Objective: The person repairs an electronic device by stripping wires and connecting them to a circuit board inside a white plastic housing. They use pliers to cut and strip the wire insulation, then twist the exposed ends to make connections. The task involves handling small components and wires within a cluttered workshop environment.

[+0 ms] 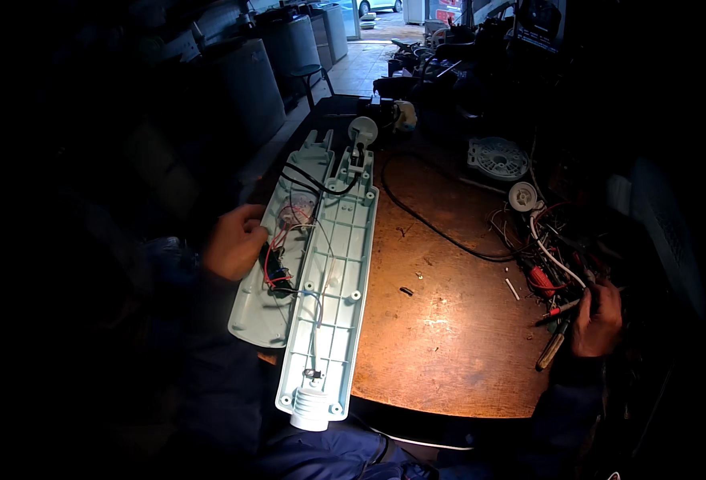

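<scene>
Two long pale-green plastic housing halves lie side by side, open side up. The left half [258, 312] carries a green-black circuit board [276, 272] with red wires and a clear round part [295, 210]. Ribs and screw posts fill the right half [338, 276], which ends in a white threaded piece [310, 408]; wires link the halves. My left hand [237, 242] is closed on the left half's outer edge. At the right, my right hand [598, 320] has its fingers curled down into a heap of tools and wires; what they hold is hidden. A wooden-handled tool [551, 352] lies beside it.
The wooden table [449, 336] holds a black cable [429, 224], a white round grille [498, 158], a white round part [522, 196] and a red-handled tool [541, 280]. Small scraps and a short white stick [512, 289] lie about. A stool [309, 74] stands beyond.
</scene>
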The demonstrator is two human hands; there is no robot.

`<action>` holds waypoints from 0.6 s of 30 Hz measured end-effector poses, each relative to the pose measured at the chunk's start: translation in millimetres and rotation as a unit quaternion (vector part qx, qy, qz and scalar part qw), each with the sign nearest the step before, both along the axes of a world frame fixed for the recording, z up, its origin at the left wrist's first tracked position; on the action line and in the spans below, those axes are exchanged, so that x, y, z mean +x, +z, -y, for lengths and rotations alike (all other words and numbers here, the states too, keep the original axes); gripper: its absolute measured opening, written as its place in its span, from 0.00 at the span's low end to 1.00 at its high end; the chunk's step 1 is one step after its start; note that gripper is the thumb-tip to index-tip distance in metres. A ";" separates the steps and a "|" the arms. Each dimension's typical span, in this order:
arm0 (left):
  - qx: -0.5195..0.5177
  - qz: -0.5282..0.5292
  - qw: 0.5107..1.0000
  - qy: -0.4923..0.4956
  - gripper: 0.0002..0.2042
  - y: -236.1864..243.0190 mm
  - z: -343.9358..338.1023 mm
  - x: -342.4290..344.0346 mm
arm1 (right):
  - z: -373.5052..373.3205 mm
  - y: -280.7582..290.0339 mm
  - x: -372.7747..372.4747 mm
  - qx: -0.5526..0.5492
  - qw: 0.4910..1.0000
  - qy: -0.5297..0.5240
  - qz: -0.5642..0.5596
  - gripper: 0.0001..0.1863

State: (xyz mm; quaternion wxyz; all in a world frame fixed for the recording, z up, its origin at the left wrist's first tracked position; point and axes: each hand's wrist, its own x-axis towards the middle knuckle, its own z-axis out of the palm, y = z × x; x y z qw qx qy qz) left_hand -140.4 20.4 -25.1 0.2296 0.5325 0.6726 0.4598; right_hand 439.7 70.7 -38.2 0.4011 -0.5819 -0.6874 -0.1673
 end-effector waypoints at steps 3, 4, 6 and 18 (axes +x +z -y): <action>-0.049 -0.033 0.998 -0.027 0.22 -1.0 -18.6 0.5 | 8.7 -3.6 14.3 -0.028 0.999 -0.035 0.000 0.07; -0.052 -0.030 0.998 -0.008 0.22 12.8 -1.1 3.1 | 4.2 -2.3 12.4 -0.037 0.999 -0.015 0.000 0.07; -0.033 -0.031 0.999 -0.005 0.22 20.1 0.7 7.7 | 1.7 -3.9 12.5 -0.029 1.000 -0.011 0.002 0.07; -0.002 -0.066 0.997 0.028 0.21 12.0 -5.5 13.4 | 50.0 50.5 -49.3 -0.013 0.998 0.028 0.059 0.12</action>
